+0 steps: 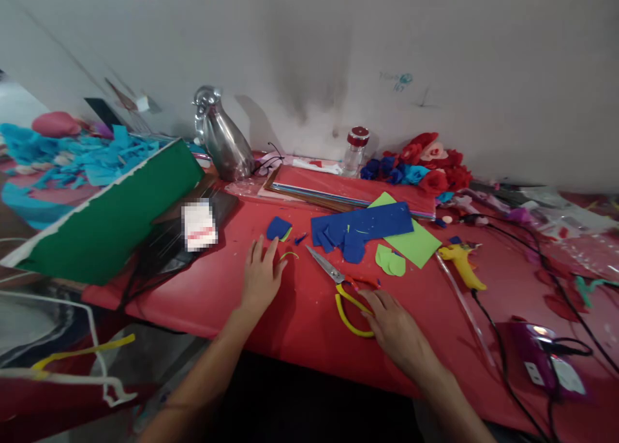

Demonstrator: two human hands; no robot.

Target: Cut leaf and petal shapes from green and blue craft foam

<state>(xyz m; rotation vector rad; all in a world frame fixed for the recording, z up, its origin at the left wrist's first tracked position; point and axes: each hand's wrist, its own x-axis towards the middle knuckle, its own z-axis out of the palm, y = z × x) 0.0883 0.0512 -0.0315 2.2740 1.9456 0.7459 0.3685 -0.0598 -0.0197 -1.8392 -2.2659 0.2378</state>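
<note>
My left hand rests on the red table, fingers apart, beside a small stack of blue pieces and a thin green strip. At the yellow-handled scissors, my right hand lies with its fingers over the handles; whether it grips them I cannot tell. The blades point up and left. Behind them lie a long blue sheet with smaller blue pieces, a light green sheet and cut green pieces.
A steel jug, a green box and a lidded jar stand around the back and left. Flowers lie behind the sheets. To the right are a yellow glue gun, cables and a purple device.
</note>
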